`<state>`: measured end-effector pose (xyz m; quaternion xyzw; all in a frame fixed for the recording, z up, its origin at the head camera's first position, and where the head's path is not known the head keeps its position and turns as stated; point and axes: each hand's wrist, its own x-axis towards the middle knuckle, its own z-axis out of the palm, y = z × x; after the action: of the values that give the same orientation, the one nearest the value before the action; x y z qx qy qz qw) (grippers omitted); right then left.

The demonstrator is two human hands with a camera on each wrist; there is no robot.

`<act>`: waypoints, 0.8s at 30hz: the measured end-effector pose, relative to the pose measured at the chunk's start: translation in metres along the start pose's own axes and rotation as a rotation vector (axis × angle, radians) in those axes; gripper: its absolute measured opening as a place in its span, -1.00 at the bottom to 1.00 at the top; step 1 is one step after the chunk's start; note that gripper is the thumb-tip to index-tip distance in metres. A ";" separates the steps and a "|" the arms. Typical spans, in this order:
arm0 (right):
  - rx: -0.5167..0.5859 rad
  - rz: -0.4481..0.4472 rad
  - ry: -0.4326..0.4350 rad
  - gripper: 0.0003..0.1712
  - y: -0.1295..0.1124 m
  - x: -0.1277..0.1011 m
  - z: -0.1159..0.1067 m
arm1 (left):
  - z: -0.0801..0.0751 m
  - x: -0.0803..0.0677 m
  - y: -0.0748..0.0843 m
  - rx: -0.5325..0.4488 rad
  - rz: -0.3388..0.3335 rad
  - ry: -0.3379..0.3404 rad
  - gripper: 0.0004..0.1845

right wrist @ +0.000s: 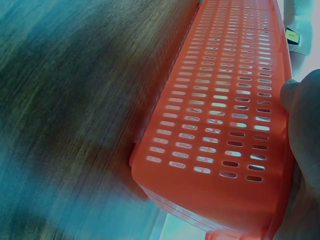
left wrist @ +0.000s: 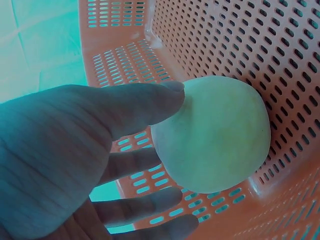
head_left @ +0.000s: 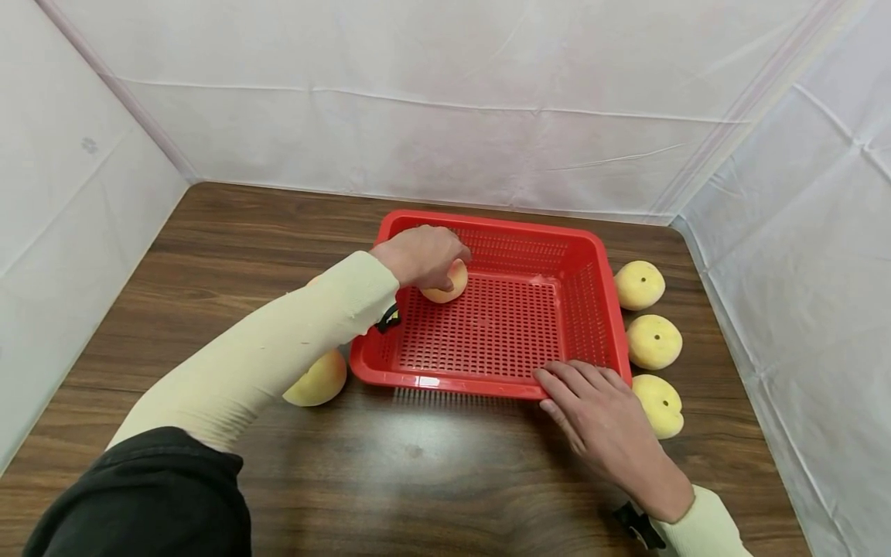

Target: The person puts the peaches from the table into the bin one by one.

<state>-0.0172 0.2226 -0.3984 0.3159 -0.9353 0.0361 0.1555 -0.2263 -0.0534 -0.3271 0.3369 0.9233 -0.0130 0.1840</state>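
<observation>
A red plastic basket [head_left: 487, 387] with slotted walls stands on the wooden table. Inside it, toward the back left corner, my left hand [head_left: 426, 255] holds a yellow peach [head_left: 448, 285] low over the slotted floor. The thumb lies against the peach [left wrist: 215, 135] in the left wrist view, with the index fingertip hidden behind it and the other fingers spread. My right hand [head_left: 602, 414] grips the basket's front right rim, fingers over the top and thumb outside. In the right wrist view the thumb meets the rim of the basket [right wrist: 210, 100].
Three yellow peaches [head_left: 654, 342] line up along the basket's right side. To its left, one peach [head_left: 320, 381] shows below my left forearm, and a sliver of another [head_left: 315, 279] peeks out above the sleeve. White sheeting [head_left: 431, 116] encloses the table [head_left: 404, 480] at the back and sides.
</observation>
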 end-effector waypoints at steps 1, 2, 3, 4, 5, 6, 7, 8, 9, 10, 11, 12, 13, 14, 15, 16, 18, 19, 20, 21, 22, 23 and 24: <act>-0.002 -0.001 0.000 -0.35 0.000 0.000 0.000 | 0.000 0.000 0.000 0.001 0.002 0.002 -0.40; -0.002 -0.003 0.001 -0.37 0.000 0.000 0.000 | -0.001 -0.001 0.000 0.002 0.002 0.003 -0.41; -0.002 -0.005 0.002 -0.37 0.000 0.001 0.000 | -0.001 -0.001 -0.001 0.002 0.000 0.003 -0.41; -0.002 -0.007 0.003 -0.38 0.000 0.001 0.000 | -0.002 -0.001 -0.001 0.002 -0.002 0.002 -0.40; -0.003 -0.008 0.005 -0.38 0.000 0.001 0.001 | -0.003 -0.001 -0.001 0.001 -0.004 0.002 -0.40; -0.004 -0.008 0.006 -0.36 0.000 0.001 0.001 | -0.003 -0.002 -0.001 0.001 -0.005 0.001 -0.40; -0.004 -0.010 0.009 -0.36 0.000 0.001 0.001 | -0.003 -0.002 -0.001 0.000 -0.007 0.001 -0.40; -0.004 -0.011 0.010 -0.35 0.000 0.001 0.001 | -0.004 -0.002 -0.001 0.000 -0.008 0.000 -0.40; -0.005 -0.011 0.012 -0.34 0.000 0.001 0.001 | -0.004 -0.003 -0.001 -0.002 -0.008 -0.001 -0.40; -0.005 -0.011 0.013 -0.33 0.001 0.001 0.001 | -0.004 -0.003 -0.001 -0.004 -0.008 -0.002 -0.40; -0.004 -0.012 0.014 -0.33 0.001 0.001 0.001 | -0.005 -0.003 -0.001 -0.004 -0.007 -0.002 -0.41; -0.003 -0.012 0.015 -0.33 0.001 0.001 0.002 | -0.005 -0.004 -0.001 -0.005 -0.007 -0.003 -0.41; -0.002 -0.012 0.014 -0.33 0.001 0.001 0.002 | -0.006 -0.004 -0.001 -0.005 -0.007 -0.002 -0.41; -0.001 -0.011 0.013 -0.33 0.001 0.001 0.002 | -0.006 -0.005 -0.001 -0.005 -0.006 -0.002 -0.42; 0.000 -0.010 0.012 -0.34 0.001 0.001 0.002 | -0.006 -0.005 -0.001 -0.005 -0.005 -0.001 -0.42; 0.002 -0.009 0.011 -0.34 0.001 0.001 0.002 | -0.006 -0.006 -0.001 -0.006 -0.004 -0.001 -0.42; 0.003 -0.006 0.008 -0.34 0.001 0.001 0.002 | -0.007 -0.007 0.000 -0.008 -0.003 0.001 -0.43; 0.003 -0.004 0.007 -0.34 0.001 0.001 0.003 | -0.007 -0.007 0.000 -0.010 -0.002 0.002 -0.43; 0.003 -0.004 0.005 -0.34 0.001 0.001 0.003 | -0.007 -0.008 0.000 -0.012 -0.003 0.002 -0.43; 0.003 -0.002 0.004 -0.34 0.001 0.001 0.003 | -0.008 -0.008 0.000 -0.013 -0.003 0.003 -0.43; 0.003 -0.002 0.002 -0.34 0.001 0.001 0.003 | -0.008 -0.008 0.000 -0.014 -0.004 0.004 -0.43; 0.003 -0.001 0.001 -0.35 0.002 0.001 0.003 | -0.008 -0.008 0.000 -0.013 -0.006 0.006 -0.43; 0.002 -0.002 0.000 -0.36 0.002 0.001 0.003 | -0.008 -0.009 0.000 -0.011 -0.006 0.007 -0.43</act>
<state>-0.0198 0.2230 -0.4012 0.3169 -0.9350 0.0369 0.1552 -0.2229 -0.0572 -0.3161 0.3331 0.9250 -0.0072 0.1828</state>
